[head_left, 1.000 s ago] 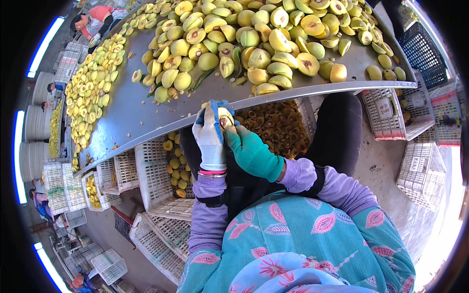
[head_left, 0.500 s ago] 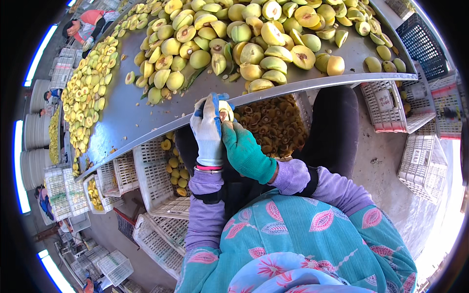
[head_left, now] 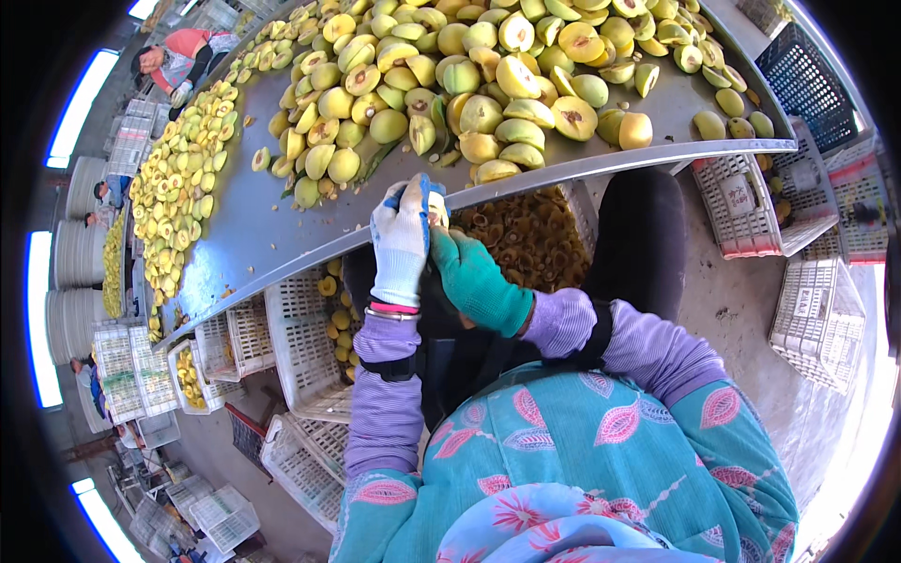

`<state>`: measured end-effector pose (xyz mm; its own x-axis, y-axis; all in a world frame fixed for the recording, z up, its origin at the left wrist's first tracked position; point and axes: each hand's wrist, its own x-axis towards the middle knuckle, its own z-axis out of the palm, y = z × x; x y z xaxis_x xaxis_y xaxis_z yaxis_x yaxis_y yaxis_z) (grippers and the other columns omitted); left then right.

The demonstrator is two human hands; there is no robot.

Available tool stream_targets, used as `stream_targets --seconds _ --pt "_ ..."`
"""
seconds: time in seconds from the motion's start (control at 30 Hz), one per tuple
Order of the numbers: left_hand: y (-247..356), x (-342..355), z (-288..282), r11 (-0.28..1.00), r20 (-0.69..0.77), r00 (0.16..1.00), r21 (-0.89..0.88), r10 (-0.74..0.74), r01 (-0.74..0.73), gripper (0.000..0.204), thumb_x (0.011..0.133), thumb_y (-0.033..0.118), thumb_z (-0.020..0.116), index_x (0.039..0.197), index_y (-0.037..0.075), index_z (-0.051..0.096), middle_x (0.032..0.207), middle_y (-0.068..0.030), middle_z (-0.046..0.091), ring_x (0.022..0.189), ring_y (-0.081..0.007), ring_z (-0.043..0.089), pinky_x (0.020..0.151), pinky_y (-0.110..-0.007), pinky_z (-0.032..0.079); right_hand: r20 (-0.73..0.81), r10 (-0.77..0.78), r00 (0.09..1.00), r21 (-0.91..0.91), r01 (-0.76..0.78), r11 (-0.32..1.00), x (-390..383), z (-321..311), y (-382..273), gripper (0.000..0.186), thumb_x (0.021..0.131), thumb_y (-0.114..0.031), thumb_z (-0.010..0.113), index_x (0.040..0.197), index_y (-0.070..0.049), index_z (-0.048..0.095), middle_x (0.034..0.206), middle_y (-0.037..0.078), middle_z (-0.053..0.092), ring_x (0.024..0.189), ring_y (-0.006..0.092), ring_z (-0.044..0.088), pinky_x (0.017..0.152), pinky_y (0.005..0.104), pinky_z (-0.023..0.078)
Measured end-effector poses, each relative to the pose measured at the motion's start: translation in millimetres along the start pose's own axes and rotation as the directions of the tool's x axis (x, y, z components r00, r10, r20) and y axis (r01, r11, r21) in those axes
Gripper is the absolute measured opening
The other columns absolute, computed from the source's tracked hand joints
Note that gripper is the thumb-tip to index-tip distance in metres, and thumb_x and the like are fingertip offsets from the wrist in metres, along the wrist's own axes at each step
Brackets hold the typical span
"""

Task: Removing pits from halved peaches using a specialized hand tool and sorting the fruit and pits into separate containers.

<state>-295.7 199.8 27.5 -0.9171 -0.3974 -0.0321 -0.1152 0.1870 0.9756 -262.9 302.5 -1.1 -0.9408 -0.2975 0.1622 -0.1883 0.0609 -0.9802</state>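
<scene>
A yellow fruit (head_left: pixel 437 208) is held closed in the white-gloved left hand (head_left: pixel 400 239) and the green-gloved right hand (head_left: pixel 474 279), at the table (head_left: pixel 244 235) edge.

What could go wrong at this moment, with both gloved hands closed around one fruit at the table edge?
The left hand and right hand press close together on the small fruit; whatever the right hand works with is hidden, so a slip might hit the left glove. The fruit is held past the metal table rim, so if dropped it might miss the crate of pits. Fruit pile pieces near the rim may roll off.
</scene>
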Motion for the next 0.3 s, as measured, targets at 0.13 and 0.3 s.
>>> stream_targets --seconds 0.13,0.3 --pt "3.7 -2.3 4.2 1.000 -0.014 1.000 -0.022 0.012 -0.013 0.027 0.089 0.024 0.055 0.087 -0.002 0.063 0.076 -0.0080 0.065 0.062 -0.0118 0.058 0.058 -0.024 0.047 -0.030 0.000 1.000 -0.080 -0.003 0.997 -4.2 1.1 10.8 0.035 0.098 -0.027 0.037 0.099 0.003 0.056 0.082 0.019 0.057 0.073 0.0309 0.056 0.066 0.0364 0.045" --pt "5.5 0.9 6.2 0.963 -0.014 0.990 -0.234 -0.140 0.133 0.027 0.088 0.025 0.058 0.088 -0.001 0.063 0.077 -0.0090 0.065 0.061 -0.0134 0.059 0.057 -0.026 0.048 0.150 0.268 0.952 0.036 -0.276 0.960 1.4 2.8 4.5 0.038 0.097 -0.033 0.042 0.116 -0.002 0.051 0.099 0.023 0.058 0.092 0.0297 0.058 0.077 0.0393 0.046"
